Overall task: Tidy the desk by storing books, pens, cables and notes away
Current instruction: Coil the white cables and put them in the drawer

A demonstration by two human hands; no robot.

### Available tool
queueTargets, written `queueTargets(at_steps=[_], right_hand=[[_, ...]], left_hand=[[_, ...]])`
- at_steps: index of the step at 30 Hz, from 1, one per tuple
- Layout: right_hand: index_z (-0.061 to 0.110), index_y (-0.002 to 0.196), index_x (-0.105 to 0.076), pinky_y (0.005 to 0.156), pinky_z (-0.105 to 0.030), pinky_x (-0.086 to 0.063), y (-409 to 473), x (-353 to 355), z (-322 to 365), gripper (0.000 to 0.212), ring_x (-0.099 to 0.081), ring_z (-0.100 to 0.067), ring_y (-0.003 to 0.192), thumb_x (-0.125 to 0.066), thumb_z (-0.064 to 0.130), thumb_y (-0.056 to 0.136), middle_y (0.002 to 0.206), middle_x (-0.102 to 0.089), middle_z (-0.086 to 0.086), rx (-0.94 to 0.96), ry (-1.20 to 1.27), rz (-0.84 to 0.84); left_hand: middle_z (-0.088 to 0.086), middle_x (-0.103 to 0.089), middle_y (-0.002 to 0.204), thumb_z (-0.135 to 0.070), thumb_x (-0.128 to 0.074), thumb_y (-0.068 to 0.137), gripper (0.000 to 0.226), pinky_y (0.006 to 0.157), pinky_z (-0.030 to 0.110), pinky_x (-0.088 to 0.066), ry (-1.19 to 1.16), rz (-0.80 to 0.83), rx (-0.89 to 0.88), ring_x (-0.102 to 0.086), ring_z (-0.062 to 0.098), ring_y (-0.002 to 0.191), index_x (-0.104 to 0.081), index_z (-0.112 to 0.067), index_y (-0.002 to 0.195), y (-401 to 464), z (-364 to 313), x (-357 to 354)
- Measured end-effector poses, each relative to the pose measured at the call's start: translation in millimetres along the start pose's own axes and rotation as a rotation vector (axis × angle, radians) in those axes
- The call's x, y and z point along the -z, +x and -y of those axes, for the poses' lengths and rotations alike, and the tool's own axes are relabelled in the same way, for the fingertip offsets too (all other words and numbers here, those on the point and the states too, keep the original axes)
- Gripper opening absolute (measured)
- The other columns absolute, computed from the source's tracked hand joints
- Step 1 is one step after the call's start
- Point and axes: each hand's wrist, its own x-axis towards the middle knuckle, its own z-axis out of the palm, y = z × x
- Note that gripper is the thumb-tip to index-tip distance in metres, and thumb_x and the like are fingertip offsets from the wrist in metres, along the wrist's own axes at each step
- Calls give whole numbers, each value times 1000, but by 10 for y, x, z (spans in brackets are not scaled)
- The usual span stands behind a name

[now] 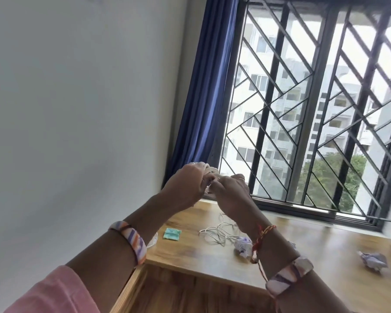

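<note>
Up above the wooden tabletop (212, 256), the left hand (183, 186) and right hand (231, 195) both grasp a white coiled cable (209, 171). Its loose end seems to trail down to the tabletop beside a crumpled paper ball (243, 246).

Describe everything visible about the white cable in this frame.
The white cable is thin and looks like soft plastic. Its upper part is wound into small loops held above the desk between the left hand and right hand. From there a strand drops to a loose tangle lying on the wooden desk, beside a crumpled paper ball.
</note>
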Motion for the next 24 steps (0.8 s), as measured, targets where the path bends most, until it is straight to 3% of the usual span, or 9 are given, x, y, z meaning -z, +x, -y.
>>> queueTargets(at_steps=[2,5,8,10,12,15,18,21,24], right_hand=[[12,84,-64,77,-32,-28,-29,-38,-26,43,-36,-28,109,-28,35,76,102,-53,-17,1,10,3],[7,82,-61,76,-28,-29,-75,-55,-36,28,-37,-25,112,-41,25,90,105,-50,-13,-14,44,-135],[3,85,-68,91,-33,-34,-99,29,-13,26,-38,-25,111,-45,14,90,91,-53,-11,23,78,-136],[9,73,-64,87,-34,-31,-152,58,6,30,-36,-25,111,-42,14,92,95,-55,-14,53,-19,-35],[14,61,-46,77,-34,-29,-205,70,-8,33,-36,-26,110,-39,19,92,100,-50,-14,62,-84,27],[8,71,-48,70,-32,-34,-332,148,12,31,-44,-24,93,-38,26,94,88,-46,-4,127,-107,62],[6,75,-49,61,-35,-39,-525,215,125,34,-53,-28,74,-34,29,95,78,-57,-8,235,-123,61],[3,71,-50,62,-39,-47,-701,209,177,33,-54,-29,66,-39,26,91,77,-62,-14,272,-40,63],[3,68,-47,60,-39,-47,-802,168,125,32,-56,-30,66,-42,26,89,71,-61,-14,304,4,63]], left_hand=[[7,-61,100,-39,-39,95,40,71,25,-40,-29,1,-2,-54,16,81,-55,-3,104,-56,20,-54],[7,-63,96,-23,-47,94,23,77,35,-49,-227,-22,89,-61,22,87,-54,-4,105,-164,-42,-149],[3,-62,91,-8,-47,89,12,76,39,-52,-353,-79,140,-61,19,80,-50,-6,101,-276,-160,-242],[0,-58,86,4,-40,84,17,70,36,-52,-353,-174,163,-58,18,74,-43,-9,93,-297,-204,-215],[1,-57,83,10,-38,83,23,65,33,-51,-409,-337,222,-58,19,71,-45,-11,92,-244,-187,-119],[3,-57,87,7,-44,86,18,68,29,-49,-437,-514,332,-61,23,79,-53,-4,96,-105,-78,21],[5,-57,94,8,-48,82,23,67,21,-41,-402,-451,427,-53,19,83,-54,-1,102,43,40,85],[17,-61,102,7,-48,81,24,70,31,-45,-327,-334,438,-57,27,88,-54,3,104,147,167,150],[19,-61,106,1,-50,85,23,74,37,-44,-30,-274,367,-59,37,95,-50,0,108,155,295,211]])
